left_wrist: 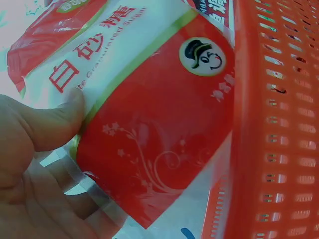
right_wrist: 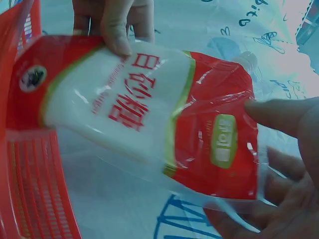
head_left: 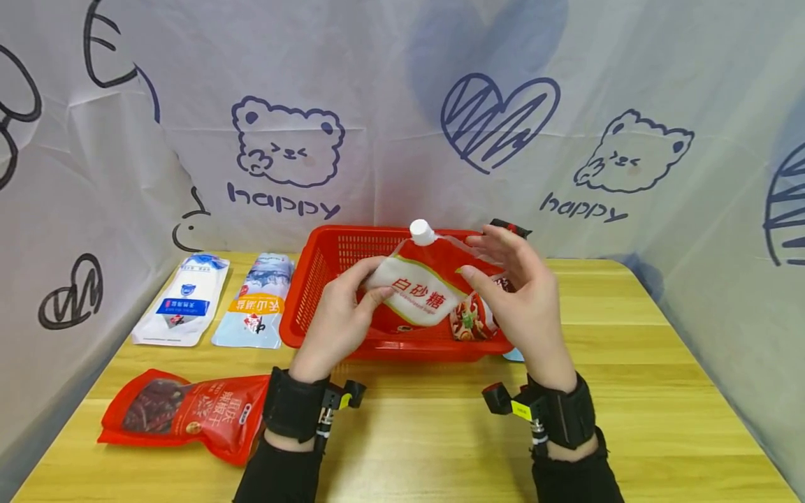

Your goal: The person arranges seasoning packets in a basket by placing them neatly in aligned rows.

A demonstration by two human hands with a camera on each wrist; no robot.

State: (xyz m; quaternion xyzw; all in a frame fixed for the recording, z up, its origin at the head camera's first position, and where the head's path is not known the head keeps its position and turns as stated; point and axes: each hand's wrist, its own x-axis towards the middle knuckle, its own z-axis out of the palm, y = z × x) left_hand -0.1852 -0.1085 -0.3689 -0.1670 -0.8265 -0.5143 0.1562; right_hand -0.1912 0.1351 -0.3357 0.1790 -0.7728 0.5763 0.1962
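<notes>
Above the red plastic basket (head_left: 402, 353) is a spouted pouch of white granulated sugar (head_left: 418, 297), tilted, its white cap (head_left: 422, 232) at the upper end. My left hand (head_left: 339, 311) pinches one side of it, thumb on the printed front and fingers behind, as the left wrist view shows. On the other side, my right hand (head_left: 525, 300) is spread around the pouch's capped end. Its thumb (right_wrist: 279, 115) is right at the pouch's edge, while the other fingers stand apart from the thumb. Inside the basket lies a packet with a food picture (head_left: 472, 319).
Left of the basket lie a white pouch (head_left: 185, 297) and a light-blue pouch (head_left: 254, 307). A red bag of dried chilies (head_left: 189, 412) lies nearer, beside my left forearm. Behind the basket, a dark packet (head_left: 511, 228) shows near the printed cloth wall (head_left: 390, 168).
</notes>
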